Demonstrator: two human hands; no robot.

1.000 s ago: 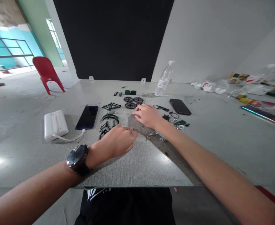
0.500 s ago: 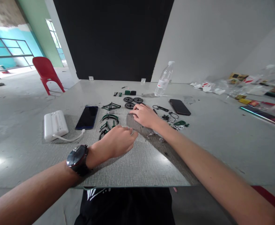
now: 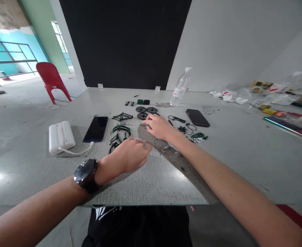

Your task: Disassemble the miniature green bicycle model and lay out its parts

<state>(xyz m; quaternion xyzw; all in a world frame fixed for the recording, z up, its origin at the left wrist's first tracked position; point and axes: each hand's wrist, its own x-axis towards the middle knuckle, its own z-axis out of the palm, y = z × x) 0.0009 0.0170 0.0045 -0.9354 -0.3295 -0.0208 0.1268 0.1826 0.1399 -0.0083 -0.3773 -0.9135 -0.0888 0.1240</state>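
Note:
Fingers curled together, my left hand [image 3: 130, 156] rests low over the table, pinching a small pale or silvery piece too small to name. Ahead of it, my right hand [image 3: 158, 126] reaches down with fingertips at the tabletop and a gap between forefinger and thumb. Black model bicycle wheels [image 3: 142, 116] lie just beyond the right hand, partly covered by it. Left of it are a dark model bicycle frame [image 3: 122, 117], a clear springlike piece [image 3: 122, 123] and green curved mudguard-like parts [image 3: 121, 129]. More green and black parts [image 3: 116, 139] are partly behind my left hand.
At left are a white power bank [image 3: 60, 137] with a cable and a phone [image 3: 96, 129]. To the right lie small metal and green parts [image 3: 197, 135] and another phone [image 3: 197, 117]. A plastic bottle [image 3: 180, 87] stands at the back; wrappers [image 3: 228, 95] lie far right.
My right hand's fingertips have shifted very slightly at the tabletop, over the small silvery bits beside the wheels. My left hand stays in place.

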